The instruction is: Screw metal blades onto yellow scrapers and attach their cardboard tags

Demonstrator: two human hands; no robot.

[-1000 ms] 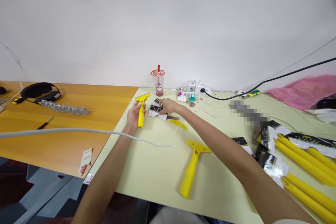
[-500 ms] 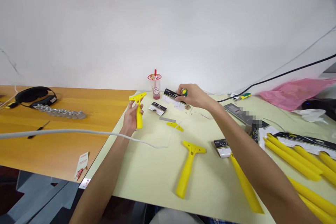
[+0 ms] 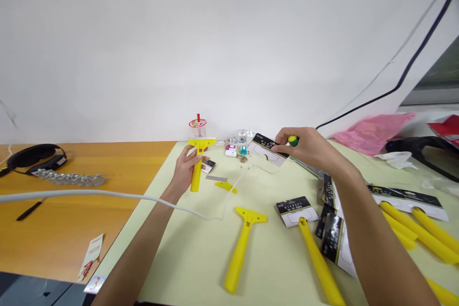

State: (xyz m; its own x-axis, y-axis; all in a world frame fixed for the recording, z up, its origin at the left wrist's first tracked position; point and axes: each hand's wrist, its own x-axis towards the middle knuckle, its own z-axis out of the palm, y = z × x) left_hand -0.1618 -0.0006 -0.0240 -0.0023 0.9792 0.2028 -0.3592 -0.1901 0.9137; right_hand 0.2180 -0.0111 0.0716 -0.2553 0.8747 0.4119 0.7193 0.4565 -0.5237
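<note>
My left hand (image 3: 186, 165) is closed round a short yellow scraper (image 3: 197, 169), held upright with its wide head on top. My right hand (image 3: 304, 146) pinches a black-and-white packaging card (image 3: 263, 150) by its edge, raised and tilted above the table. Within the same hand sits a green-and-yellow screwdriver handle (image 3: 293, 140); its shaft is hard to see. Between the hands lie a flat metal blade (image 3: 216, 178) and a yellow blade cover (image 3: 226, 187). Nearer me rests a long-handled yellow scraper (image 3: 242, 246). A second card (image 3: 208, 166) is partly hidden behind my left hand.
A lidded drink cup (image 3: 198, 126) stands by the wall, with small white, purple and teal items (image 3: 243, 150) beside it. On the right are packaged yellow scrapers (image 3: 319, 263), more cards and a pink bag (image 3: 375, 131). A white cable (image 3: 107, 193) crosses the view.
My right hand has lifted the card from the table and moved right with it, uncovering small items by the wall. The view has shifted; my left hand still holds its scraper.
</note>
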